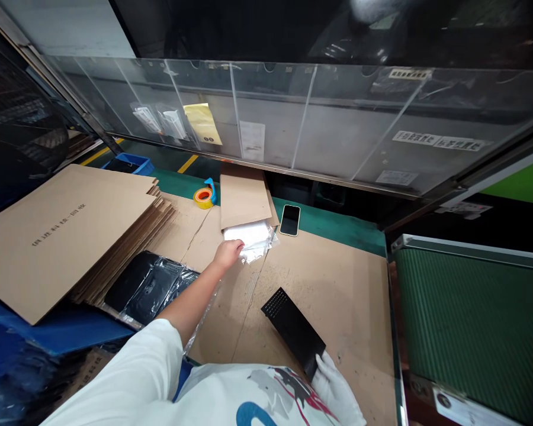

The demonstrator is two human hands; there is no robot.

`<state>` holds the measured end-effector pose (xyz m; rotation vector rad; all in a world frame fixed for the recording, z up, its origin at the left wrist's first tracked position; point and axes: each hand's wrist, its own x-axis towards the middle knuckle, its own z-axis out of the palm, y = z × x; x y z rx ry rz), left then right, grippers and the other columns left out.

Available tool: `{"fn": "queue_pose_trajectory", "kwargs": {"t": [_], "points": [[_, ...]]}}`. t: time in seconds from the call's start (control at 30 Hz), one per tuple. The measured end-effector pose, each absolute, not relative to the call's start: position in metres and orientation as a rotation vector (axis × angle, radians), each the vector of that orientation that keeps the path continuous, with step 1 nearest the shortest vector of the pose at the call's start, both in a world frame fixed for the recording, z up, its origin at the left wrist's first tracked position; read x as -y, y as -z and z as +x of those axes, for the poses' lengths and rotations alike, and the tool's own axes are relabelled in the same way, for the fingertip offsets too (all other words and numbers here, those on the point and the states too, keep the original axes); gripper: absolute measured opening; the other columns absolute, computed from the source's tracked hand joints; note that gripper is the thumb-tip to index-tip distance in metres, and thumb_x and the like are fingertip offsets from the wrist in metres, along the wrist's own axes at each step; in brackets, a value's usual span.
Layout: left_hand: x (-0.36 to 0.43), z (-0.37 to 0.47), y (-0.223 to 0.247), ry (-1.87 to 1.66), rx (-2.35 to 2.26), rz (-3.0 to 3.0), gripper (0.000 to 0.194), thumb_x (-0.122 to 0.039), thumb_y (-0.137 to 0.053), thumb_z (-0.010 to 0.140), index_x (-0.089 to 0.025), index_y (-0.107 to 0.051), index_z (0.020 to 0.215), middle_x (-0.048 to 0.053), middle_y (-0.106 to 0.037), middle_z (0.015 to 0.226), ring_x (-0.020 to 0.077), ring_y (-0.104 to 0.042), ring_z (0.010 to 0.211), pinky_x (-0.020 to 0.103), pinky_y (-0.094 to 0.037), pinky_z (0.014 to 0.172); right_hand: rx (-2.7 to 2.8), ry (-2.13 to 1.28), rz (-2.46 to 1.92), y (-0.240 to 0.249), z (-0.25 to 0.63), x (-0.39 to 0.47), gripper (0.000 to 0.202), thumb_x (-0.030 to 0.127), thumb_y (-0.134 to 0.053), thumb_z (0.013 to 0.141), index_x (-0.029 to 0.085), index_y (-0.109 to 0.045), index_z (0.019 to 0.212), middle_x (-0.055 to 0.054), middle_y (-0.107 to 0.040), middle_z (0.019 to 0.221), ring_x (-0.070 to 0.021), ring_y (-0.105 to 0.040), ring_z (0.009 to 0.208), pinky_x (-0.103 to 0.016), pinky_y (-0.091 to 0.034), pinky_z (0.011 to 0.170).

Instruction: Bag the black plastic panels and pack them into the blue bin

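My left hand [229, 252], bare, reaches forward with its fingers pinched at the edge of a stack of clear plastic bags [255, 239]. The bags stick out from under a brown cardboard sleeve [244, 198]. In a white glove, my right hand [333, 378] grips the lower end of a black rectangular panel [293, 328], which tilts over the cardboard-covered table [350, 284]. Small slots line the panel's far end.
A phone [290, 220] and a tape dispenser [205, 195] lie at the table's back. To the left are stacked cardboard sheets [66, 225] and plastic-wrapped black parts [146, 287]. A green ribbed belt [475, 319] runs along the right.
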<state>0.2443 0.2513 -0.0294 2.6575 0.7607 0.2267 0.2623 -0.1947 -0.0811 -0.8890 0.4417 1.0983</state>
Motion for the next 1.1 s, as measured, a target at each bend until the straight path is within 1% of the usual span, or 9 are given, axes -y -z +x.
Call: {"fn": "queue_pose_trajectory", "kwargs": {"t": [0.07,0.13,0.23,0.3,0.37,0.53,0.73,0.97,1.1], "points": [[-0.250,0.244,0.031,-0.233,-0.763,2.616,0.018,-0.016,-0.057,0.085,-0.021,-0.067,0.098,0.002,-0.072,0.087,0.0173,-0.065,0.080,0.027,-0.047,0.074,-0.424,-1.114,-0.896,0.074,0.267,0.188,0.040,0.035,-0.075,0.074,0.036,-0.069,0.114,-0.003,-0.066,0.128,-0.0286,-0.049,0.131,-0.046,-0.043,0.111],[-0.248,0.244,0.032,-0.227,-0.762,2.594,0.018,-0.017,-0.060,0.083,-0.020,-0.065,0.101,0.000,-0.071,0.082,0.0163,-0.065,0.076,0.026,-0.047,0.072,-0.388,-1.125,-0.903,0.066,0.275,0.178,0.043,0.032,-0.075,0.075,0.030,-0.067,0.117,-0.006,-0.065,0.129,-0.0291,-0.048,0.132,-0.048,-0.043,0.110],[-0.245,0.246,0.034,-0.200,-0.736,2.604,0.016,-0.024,-0.062,0.086,-0.020,-0.064,0.101,0.000,-0.071,0.079,0.0176,-0.065,0.076,0.028,-0.047,0.077,-0.314,-1.138,-0.918,0.051,0.294,0.155,0.042,0.029,-0.075,0.076,0.026,-0.067,0.117,-0.007,-0.064,0.131,-0.0283,-0.050,0.130,-0.047,-0.044,0.107],[-0.243,0.247,0.035,-0.177,-0.709,2.624,0.015,-0.026,-0.055,0.091,-0.021,-0.063,0.103,0.002,-0.073,0.085,0.0191,-0.066,0.081,0.031,-0.046,0.083,-0.261,-1.150,-0.938,0.041,0.309,0.137,0.041,0.028,-0.074,0.077,0.025,-0.067,0.117,-0.008,-0.064,0.130,-0.0274,-0.052,0.129,-0.044,-0.045,0.106],[-0.241,0.248,0.037,-0.151,-0.684,2.640,0.018,-0.024,-0.047,0.095,-0.021,-0.062,0.105,0.005,-0.073,0.095,0.0203,-0.066,0.087,0.033,-0.045,0.086,-0.213,-1.160,-0.974,0.030,0.325,0.118,0.040,0.028,-0.075,0.077,0.024,-0.067,0.116,-0.008,-0.065,0.129,-0.0273,-0.054,0.126,-0.043,-0.047,0.103],[-0.237,0.247,0.039,-0.074,-0.641,2.661,0.025,-0.014,-0.039,0.095,-0.018,-0.057,0.111,0.008,-0.071,0.103,0.0216,-0.066,0.090,0.034,-0.047,0.083,-0.158,-1.197,-1.090,0.013,0.355,0.085,0.038,0.030,-0.079,0.072,0.023,-0.069,0.108,-0.008,-0.069,0.121,-0.0280,-0.064,0.112,-0.044,-0.052,0.096],[-0.233,0.239,0.041,0.025,-0.486,2.702,0.031,-0.006,-0.040,0.088,-0.019,-0.066,0.098,0.006,-0.070,0.098,0.0204,-0.064,0.095,0.032,-0.048,0.085,-0.138,-1.262,-1.106,0.018,0.360,0.074,0.038,0.029,-0.078,0.072,0.021,-0.069,0.107,-0.010,-0.072,0.113,-0.0272,-0.067,0.105,-0.043,-0.053,0.093],[-0.213,0.223,0.037,0.121,-0.300,2.792,0.036,-0.003,-0.045,0.084,-0.019,-0.068,0.106,0.008,-0.069,0.100,0.0223,-0.063,0.097,0.034,-0.046,0.088,-0.191,-1.302,-1.127,0.031,0.342,0.087,0.036,0.028,-0.079,0.071,0.019,-0.069,0.105,-0.010,-0.074,0.108,-0.0273,-0.069,0.102,-0.041,-0.054,0.091],[-0.201,0.212,0.037,0.198,-0.183,2.858,0.036,-0.006,-0.044,0.087,-0.019,-0.066,0.112,0.010,-0.068,0.101,0.0250,-0.062,0.099,0.037,-0.045,0.087,-0.191,-1.307,-1.113,0.037,0.332,0.094,0.038,0.028,-0.079,0.071,0.019,-0.069,0.106,-0.009,-0.073,0.111,-0.0262,-0.069,0.101,-0.041,-0.054,0.092]]}}
